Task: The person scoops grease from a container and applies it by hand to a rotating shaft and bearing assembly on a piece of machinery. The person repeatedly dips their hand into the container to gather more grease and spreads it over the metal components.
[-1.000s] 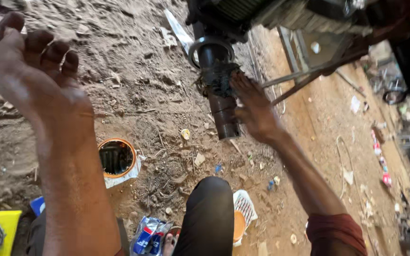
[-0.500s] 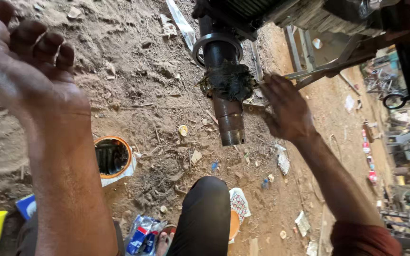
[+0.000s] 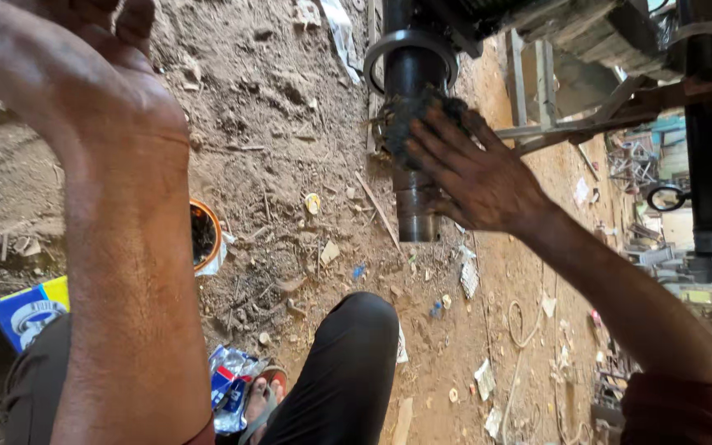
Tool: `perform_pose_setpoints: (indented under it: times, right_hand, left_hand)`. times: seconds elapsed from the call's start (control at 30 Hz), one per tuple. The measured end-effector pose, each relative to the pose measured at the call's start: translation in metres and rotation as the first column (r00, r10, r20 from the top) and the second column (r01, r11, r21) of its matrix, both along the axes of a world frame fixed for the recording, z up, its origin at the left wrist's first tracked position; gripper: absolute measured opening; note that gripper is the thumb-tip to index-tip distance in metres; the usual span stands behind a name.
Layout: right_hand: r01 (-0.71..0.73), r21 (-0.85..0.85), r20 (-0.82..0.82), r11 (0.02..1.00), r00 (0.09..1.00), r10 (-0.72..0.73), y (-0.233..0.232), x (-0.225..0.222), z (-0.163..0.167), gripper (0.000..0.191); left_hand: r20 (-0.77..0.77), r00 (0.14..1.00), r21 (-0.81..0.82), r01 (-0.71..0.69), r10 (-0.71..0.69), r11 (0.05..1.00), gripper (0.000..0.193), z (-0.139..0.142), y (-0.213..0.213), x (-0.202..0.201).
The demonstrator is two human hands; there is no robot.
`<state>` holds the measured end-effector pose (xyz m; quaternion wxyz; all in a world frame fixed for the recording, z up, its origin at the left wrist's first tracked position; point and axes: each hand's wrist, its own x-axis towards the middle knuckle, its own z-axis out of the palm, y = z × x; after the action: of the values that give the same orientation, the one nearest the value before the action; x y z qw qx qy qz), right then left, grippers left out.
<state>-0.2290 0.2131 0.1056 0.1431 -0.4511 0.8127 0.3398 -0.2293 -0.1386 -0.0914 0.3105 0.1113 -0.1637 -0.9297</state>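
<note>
A dark metal axle shaft [image 3: 416, 206] sticks out from the underside of a vehicle, ending in a bare steel tip. A black greasy ring [image 3: 409, 124] sits around the shaft below a round flange [image 3: 409, 45]. My right hand [image 3: 475, 169] lies against that greasy ring, fingers spread over it. My left hand [image 3: 76, 70] is raised at the upper left, fingers curled, its forearm filling the left side; whether it holds anything is hidden.
Dirt ground with scattered litter lies below. An orange-rimmed round tin [image 3: 203, 235] sits near my left forearm. A blue and yellow box [image 3: 30, 309] and a crumpled wrapper [image 3: 228, 383] lie by my knee [image 3: 356, 346]. Metal frame bars [image 3: 570, 124] run to the right.
My right hand has moved up the shaft from beside its tip onto the greasy ring. My left hand has risen further toward the top left corner.
</note>
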Motion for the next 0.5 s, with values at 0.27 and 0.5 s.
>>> perform_pose_setpoints:
  times: [0.27, 0.5]
  right_hand:
    - [0.104, 0.042, -0.067, 0.994, 0.993, -0.101, -0.056, -0.002, -0.003, 0.056]
    - [0.064, -0.130, -0.050, 0.989, 0.996, -0.071, -0.042, 0.018, 0.004, 0.078]
  left_hand:
    - [0.012, 1.000, 0.036, -0.002, 0.001, 0.999, 0.036, -0.004, 0.005, 0.008]
    - [0.006, 1.000, 0.063, -0.002, 0.002, 0.998, 0.035, -0.008, -0.003, 0.009]
